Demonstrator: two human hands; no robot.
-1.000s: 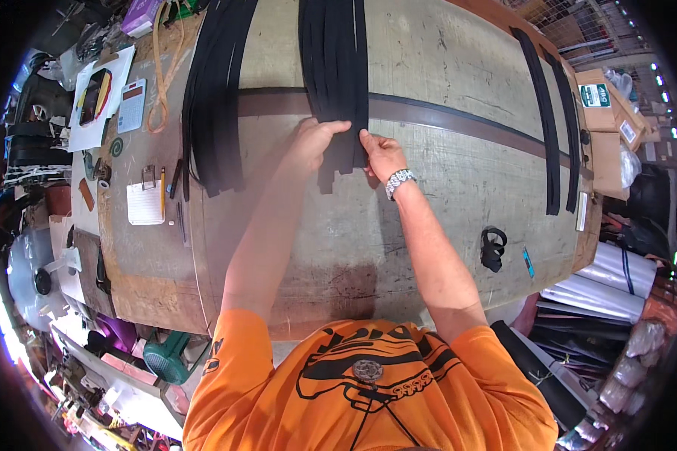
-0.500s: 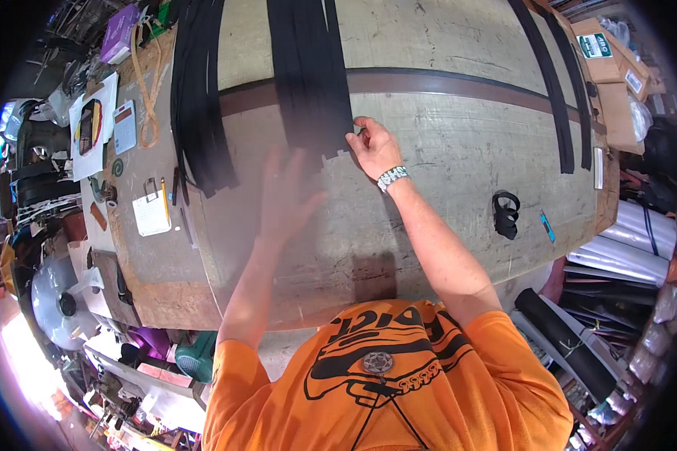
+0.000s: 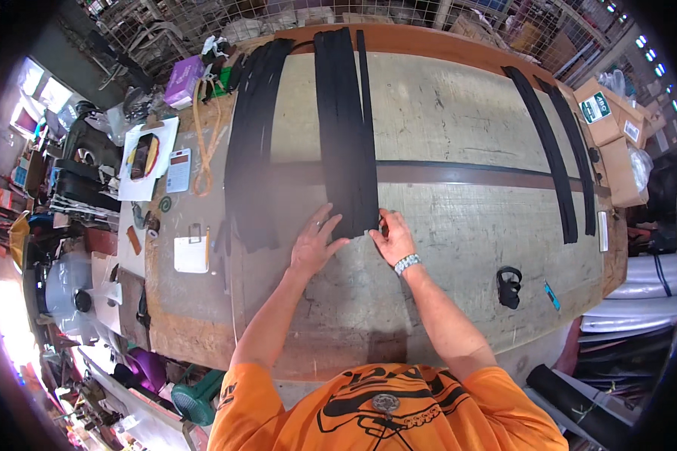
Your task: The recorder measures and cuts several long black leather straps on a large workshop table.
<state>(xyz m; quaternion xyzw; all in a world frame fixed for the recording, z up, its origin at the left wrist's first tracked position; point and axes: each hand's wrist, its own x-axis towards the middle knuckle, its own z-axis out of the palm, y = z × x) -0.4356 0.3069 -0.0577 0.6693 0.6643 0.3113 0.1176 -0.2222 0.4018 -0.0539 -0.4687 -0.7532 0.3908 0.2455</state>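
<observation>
A wide band of long black strips (image 3: pixel 344 128) lies side by side down the middle of the worktable. My left hand (image 3: pixel 314 244) is at its near left corner, fingers spread, the fingertips touching the strips' edge. At the near right corner my right hand (image 3: pixel 395 239), with a metal watch on the wrist, has thumb and fingers closed on the end of a black strip. A narrower black strip (image 3: pixel 365 90) runs along the band's right side. Left of my hands lies another bundle of black strips (image 3: pixel 252 150), its near end blurred.
Two more black strip groups (image 3: pixel 545 143) lie at the right. Nearer are a black coiled band (image 3: pixel 508 287) and a blue cutter (image 3: pixel 552 295). A calculator (image 3: pixel 178 171), notepad (image 3: pixel 191 255) and purple box (image 3: pixel 183 81) stand left. Cardboard boxes (image 3: pixel 623 169) sit beyond the right edge.
My left hand, blurred in motion before, has come to the near left corner of the middle strips. My right hand stays at the right corner. The view has tilted toward the table's far edge.
</observation>
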